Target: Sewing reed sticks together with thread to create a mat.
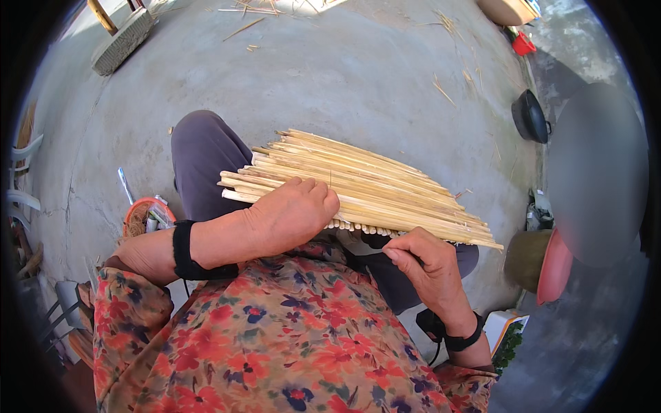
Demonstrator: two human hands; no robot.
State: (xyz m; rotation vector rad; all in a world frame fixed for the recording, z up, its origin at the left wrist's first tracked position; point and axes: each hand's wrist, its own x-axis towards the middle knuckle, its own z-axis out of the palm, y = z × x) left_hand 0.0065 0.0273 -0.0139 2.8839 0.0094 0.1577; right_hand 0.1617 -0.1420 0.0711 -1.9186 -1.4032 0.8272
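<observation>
From here, the left hand [292, 212] looks clamped on pale-yellow, slender dried stalks [358, 173], the right hand [432, 265] pinched together beside them.

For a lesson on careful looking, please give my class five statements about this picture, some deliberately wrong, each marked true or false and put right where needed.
1. The left hand is touching the pale stalks. True.
2. The right hand lies flat on the ground. False: it is raised near the stalks' near edge, fingers curled and thumb close to the forefinger.
3. A black band circles the left forearm. True.
4. The person's top is plain white. False: it is tan with red and dark blue flowers.
5. A black basin shows toward the picture's right side. True.
</observation>
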